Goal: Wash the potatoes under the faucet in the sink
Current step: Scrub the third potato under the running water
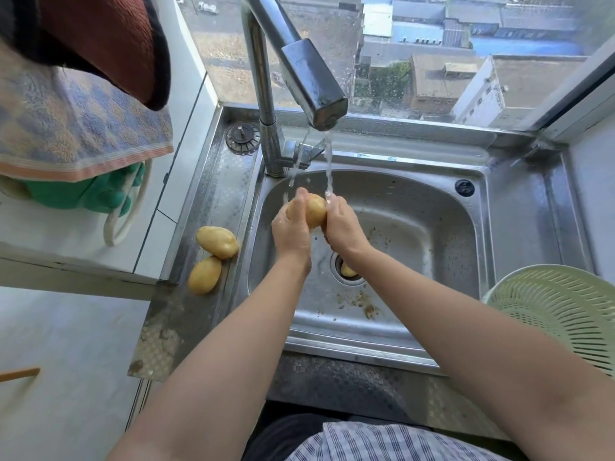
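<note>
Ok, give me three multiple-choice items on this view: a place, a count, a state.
1. Relative to the sink, the loose potatoes lie: A inside it; B on its left ledge; C behind it.
2. Potatoes on that ledge: A one; B four; C two.
3. The faucet is: A running; B off; C capped.

Answers: 1 B, they rest on the ledge left of the basin. 2 C, two lie there. 3 A, water falls onto the held potato, gripped by the left hand and right hand.
</note>
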The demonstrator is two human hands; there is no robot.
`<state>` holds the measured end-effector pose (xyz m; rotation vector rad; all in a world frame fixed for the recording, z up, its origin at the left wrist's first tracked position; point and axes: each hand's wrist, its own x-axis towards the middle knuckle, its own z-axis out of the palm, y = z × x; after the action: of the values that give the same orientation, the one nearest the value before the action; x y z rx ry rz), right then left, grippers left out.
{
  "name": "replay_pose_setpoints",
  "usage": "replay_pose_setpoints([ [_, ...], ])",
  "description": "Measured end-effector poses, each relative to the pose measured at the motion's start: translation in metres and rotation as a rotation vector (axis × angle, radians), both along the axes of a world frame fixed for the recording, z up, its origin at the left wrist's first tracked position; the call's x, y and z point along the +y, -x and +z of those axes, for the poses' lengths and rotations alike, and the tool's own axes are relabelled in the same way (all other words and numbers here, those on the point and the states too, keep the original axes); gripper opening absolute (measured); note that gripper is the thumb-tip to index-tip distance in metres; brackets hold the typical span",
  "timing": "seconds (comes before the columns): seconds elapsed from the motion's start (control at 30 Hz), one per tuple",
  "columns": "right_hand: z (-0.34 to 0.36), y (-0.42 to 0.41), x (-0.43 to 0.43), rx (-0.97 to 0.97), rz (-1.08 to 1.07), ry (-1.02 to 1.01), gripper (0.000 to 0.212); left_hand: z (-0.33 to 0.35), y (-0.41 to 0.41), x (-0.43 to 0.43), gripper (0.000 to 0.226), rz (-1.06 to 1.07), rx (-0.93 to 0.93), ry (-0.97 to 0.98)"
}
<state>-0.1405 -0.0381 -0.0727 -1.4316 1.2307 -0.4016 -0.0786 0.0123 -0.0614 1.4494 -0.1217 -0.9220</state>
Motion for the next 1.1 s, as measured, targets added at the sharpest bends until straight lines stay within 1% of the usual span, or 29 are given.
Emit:
replay_pose_setpoints([
  [0.03, 0.0, 0.005, 0.001, -0.036, -0.015, 0.031, 0.03, 0.001, -0.001, -0.004, 0.029, 0.079, 0.066, -0.052],
  [0.07, -0.002, 0.008, 0.001, -0.055, -0.031, 0.069, 0.025, 0.002, -0.002, -0.008, 0.03, 0.143, 0.127, -0.107],
  [0.13, 0.0, 0.011, 0.001, -0.119, -0.043, 0.114, 0.017, 0.0, -0.004, -0.013, 0.032, 0.205, 0.207, -0.214],
  [0.17, 0.0, 0.01, 0.003, -0.156, -0.03, 0.114, 0.017, 0.0, -0.004, -0.014, 0.033, 0.213, 0.238, -0.247],
  [0.2, 0.003, 0.009, 0.005, -0.178, 0.003, 0.124, 0.021, 0.002, -0.003, -0.014, 0.036, 0.205, 0.266, -0.269],
  [0.27, 0.005, 0.006, 0.009, -0.161, 0.097, 0.155, 0.025, 0.01, 0.004, -0.012, 0.04, 0.137, 0.273, -0.278],
  [0.33, 0.007, 0.004, 0.007, -0.196, 0.098, 0.084, 0.02, 0.016, 0.009, -0.007, 0.044, -0.013, 0.159, -0.232],
  [0.37, 0.008, 0.002, 0.004, -0.215, 0.036, 0.005, 0.018, 0.015, 0.01, -0.005, 0.046, -0.113, 0.053, -0.209],
  [0.4, 0.007, 0.0, 0.0, -0.208, -0.048, -0.056, 0.022, 0.014, 0.011, -0.003, 0.046, -0.222, -0.066, -0.196],
  [0.43, 0.007, -0.002, -0.004, -0.193, -0.128, -0.101, 0.028, 0.01, 0.011, -0.001, 0.046, -0.298, -0.148, -0.184],
  [0.47, 0.006, -0.004, -0.005, -0.172, -0.176, -0.112, 0.032, 0.005, 0.009, -0.001, 0.046, -0.338, -0.206, -0.204],
  [0.5, 0.006, -0.005, -0.003, -0.187, -0.185, -0.106, 0.034, 0.003, 0.007, -0.002, 0.049, -0.319, -0.227, -0.25],
  [0.53, 0.008, -0.006, 0.002, -0.225, -0.146, -0.069, 0.032, -0.002, 0.002, -0.004, 0.054, -0.252, -0.225, -0.319],
  [0.57, 0.011, -0.005, 0.009, -0.269, -0.064, 0.0, 0.027, -0.007, -0.001, -0.005, 0.056, -0.173, -0.208, -0.382],
  [0.6, 0.012, -0.004, 0.013, -0.289, 0.042, 0.096, 0.021, -0.009, -0.005, -0.004, 0.056, -0.148, -0.192, -0.43],
  [0.63, 0.012, -0.001, 0.014, -0.283, 0.142, 0.183, 0.016, -0.012, -0.008, -0.004, 0.054, -0.164, -0.187, -0.466],
  [0.67, 0.01, 0.0, 0.012, -0.266, 0.196, 0.231, 0.014, -0.013, -0.01, -0.004, 0.055, -0.184, -0.198, -0.499],
  [0.7, 0.008, 0.0, 0.009, -0.252, 0.189, 0.223, 0.013, -0.011, -0.011, -0.003, 0.058, -0.2, -0.219, -0.532],
  [0.73, 0.007, -0.002, 0.007, -0.24, 0.133, 0.189, 0.014, -0.006, -0.009, -0.003, 0.063, -0.228, -0.26, -0.553],
  [0.8, 0.004, -0.007, 0.004, -0.177, -0.034, 0.119, 0.015, 0.006, -0.003, -0.003, 0.068, -0.304, -0.404, -0.564],
  [0.87, 0.001, -0.009, 0.001, -0.081, -0.184, 0.1, 0.018, 0.012, 0.004, -0.003, 0.061, -0.379, -0.622, -0.561],
  [0.93, -0.001, -0.007, -0.001, -0.055, -0.248, 0.045, 0.021, 0.013, 0.004, -0.001, 0.049, -0.419, -0.812, -0.543],
  [0.97, -0.002, -0.005, -0.001, -0.07, -0.257, -0.002, 0.023, 0.012, 0.001, 0.0, 0.045, -0.404, -0.83, -0.532],
  [1.0, -0.001, -0.004, -0.001, -0.088, -0.26, -0.061, 0.025, 0.011, -0.003, 0.0, 0.041, -0.376, -0.801, -0.52],
  [1.1, 0.003, -0.001, -0.001, -0.138, -0.315, -0.301, 0.03, 0.004, -0.013, 0.0, 0.034, -0.259, -0.623, -0.507],
])
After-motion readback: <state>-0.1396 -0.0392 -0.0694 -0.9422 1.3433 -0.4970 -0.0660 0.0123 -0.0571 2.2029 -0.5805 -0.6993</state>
